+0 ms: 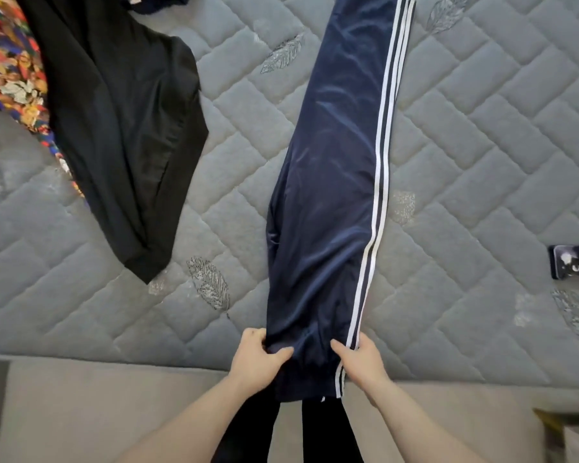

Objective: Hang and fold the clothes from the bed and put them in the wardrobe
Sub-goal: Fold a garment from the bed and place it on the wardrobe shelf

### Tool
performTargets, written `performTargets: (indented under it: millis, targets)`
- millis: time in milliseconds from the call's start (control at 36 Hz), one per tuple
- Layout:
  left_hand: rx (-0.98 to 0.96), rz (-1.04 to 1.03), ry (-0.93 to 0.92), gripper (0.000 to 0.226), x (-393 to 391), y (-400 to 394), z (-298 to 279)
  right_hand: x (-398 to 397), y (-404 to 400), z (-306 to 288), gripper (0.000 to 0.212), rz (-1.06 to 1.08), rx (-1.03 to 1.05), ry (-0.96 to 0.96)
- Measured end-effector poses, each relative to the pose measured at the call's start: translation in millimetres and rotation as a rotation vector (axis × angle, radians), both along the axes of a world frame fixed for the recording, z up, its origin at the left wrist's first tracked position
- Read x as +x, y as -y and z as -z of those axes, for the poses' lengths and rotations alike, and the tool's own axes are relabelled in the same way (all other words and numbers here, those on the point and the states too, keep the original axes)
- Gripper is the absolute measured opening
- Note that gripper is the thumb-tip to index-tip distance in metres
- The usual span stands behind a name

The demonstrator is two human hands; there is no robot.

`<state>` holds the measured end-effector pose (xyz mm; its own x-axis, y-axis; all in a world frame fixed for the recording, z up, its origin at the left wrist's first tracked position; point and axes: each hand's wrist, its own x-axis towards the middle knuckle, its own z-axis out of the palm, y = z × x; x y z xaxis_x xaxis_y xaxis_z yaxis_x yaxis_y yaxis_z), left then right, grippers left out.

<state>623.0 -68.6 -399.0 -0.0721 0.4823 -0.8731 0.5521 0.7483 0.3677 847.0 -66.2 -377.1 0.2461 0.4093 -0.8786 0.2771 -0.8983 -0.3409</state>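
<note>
Navy track pants (331, 182) with white side stripes lie stretched lengthwise on the grey quilted mattress (465, 145), legs laid one over the other. Their near end hangs slightly over the bed's front edge. My left hand (256, 357) pinches the left corner of that near end. My right hand (360, 357) grips the right corner, beside the stripes. A black garment (124, 128) lies spread out to the left on the mattress, partly covering a colourful floral cloth (10, 71).
A dark phone-like object (575, 262) rests at the mattress's right edge. Another dark garment peeks in at the top (157, 0). The bed's padded grey frame (97, 402) runs along the front, with my dark-trousered legs below it.
</note>
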Motion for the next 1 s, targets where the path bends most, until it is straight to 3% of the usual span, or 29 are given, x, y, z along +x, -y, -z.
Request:
performTargets:
  millis: [83,278,583,639,750,861,944,1000]
  targets:
    - [-0.067,0.009,0.034,0.058,1,0,-8,-1,7,-3,0.026,-0.013,-0.046,-0.025]
    - [-0.144,-0.022,0.034,0.033,7,2,-46,-1,37,-15,0.032,0.013,-0.14,-0.009]
    - [-0.271,-0.003,-0.065,0.04,11,54,-109,-11,98,-58,0.025,0.044,-0.331,-0.136]
    - [-0.255,-0.051,-0.063,0.034,14,56,-123,-10,96,-75,0.027,0.081,-0.324,-0.167]
    - [-0.2,-0.217,-0.027,0.019,20,47,-145,1,83,-94,0.05,0.118,-0.263,-0.191]
    - [-0.071,-0.397,0.029,0.033,34,14,-169,13,38,-117,0.086,0.308,-0.125,-0.222]
    - [0.084,-0.483,0.131,0.053,48,-29,-193,25,-12,-152,0.085,0.422,-0.022,-0.255]
    - [0.184,-0.441,0.162,0.052,57,-59,-204,35,-44,-168,0.075,0.431,0.028,-0.289]
